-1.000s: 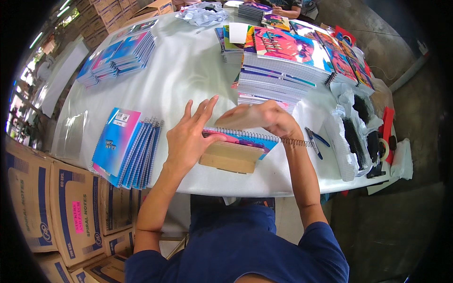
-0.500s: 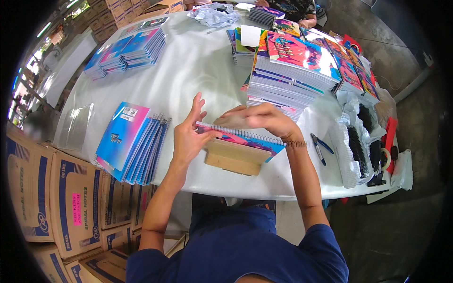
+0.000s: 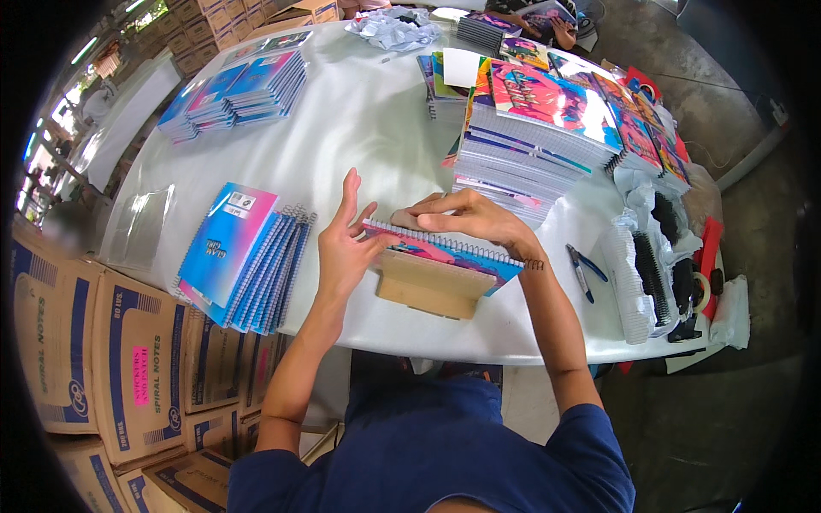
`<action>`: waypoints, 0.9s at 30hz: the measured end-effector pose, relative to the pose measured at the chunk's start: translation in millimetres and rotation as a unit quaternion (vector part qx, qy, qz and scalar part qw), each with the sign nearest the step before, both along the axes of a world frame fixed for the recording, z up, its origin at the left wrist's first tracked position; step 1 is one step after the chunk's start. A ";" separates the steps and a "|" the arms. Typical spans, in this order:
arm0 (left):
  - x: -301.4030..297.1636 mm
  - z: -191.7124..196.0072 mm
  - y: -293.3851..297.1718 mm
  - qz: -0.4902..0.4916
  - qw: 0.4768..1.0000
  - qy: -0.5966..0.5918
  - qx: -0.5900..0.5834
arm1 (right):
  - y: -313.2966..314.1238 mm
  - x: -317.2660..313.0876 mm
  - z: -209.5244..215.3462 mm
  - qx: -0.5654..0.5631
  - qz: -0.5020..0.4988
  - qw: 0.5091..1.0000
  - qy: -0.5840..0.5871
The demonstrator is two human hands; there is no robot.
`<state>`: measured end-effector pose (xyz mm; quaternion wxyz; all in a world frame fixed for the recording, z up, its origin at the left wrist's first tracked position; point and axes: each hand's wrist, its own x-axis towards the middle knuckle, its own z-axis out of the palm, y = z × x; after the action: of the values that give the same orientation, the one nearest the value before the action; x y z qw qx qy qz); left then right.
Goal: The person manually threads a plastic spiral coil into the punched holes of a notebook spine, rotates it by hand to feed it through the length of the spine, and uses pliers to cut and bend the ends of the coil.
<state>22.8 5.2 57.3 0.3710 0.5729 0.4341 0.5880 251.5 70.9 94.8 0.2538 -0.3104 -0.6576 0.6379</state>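
A spiral notebook with a pink and blue cover stands on its edge in front of me, coil side up. It leans on a brown cardboard stand. My left hand pinches its left end with the thumb, the other fingers raised. Along the top edge runs a dark wire coil, whose loose end sticks out past the right corner, by my right wrist. My right hand bends over the coil. Its fingertips press on a small grey pad, partly hidden, against the coil's left part.
Blue and pink notebooks are stacked at left, more behind. A tall notebook pile stands at far right. Pliers lie beside a tray of black coils. Cartons line the lower left. A co-worker handles a notebook across the table.
My right hand, blurred before, now shows sharply over the coil. The coil's loose end has drawn in leftward and sticks out less. Across the table, the co-worker has a notebook raised.
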 end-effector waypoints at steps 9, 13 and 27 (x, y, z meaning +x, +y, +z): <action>-21.9 -8.3 8.5 -0.144 0.988 0.003 -0.049 | -12.2 -7.6 12.5 0.127 -0.040 0.987 -0.091; -26.9 9.2 22.4 -0.311 0.937 0.050 -0.152 | -8.1 37.9 -49.4 0.356 -0.112 0.897 -0.236; 9.4 57.2 -53.3 -0.249 0.898 0.326 0.157 | -123.7 214.8 -120.4 0.345 -0.382 0.609 -0.604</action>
<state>32.2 -48.1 114.5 0.2486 0.8727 0.2759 0.3169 466.3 -52.8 -25.6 0.1083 -0.7379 -0.6547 -0.1226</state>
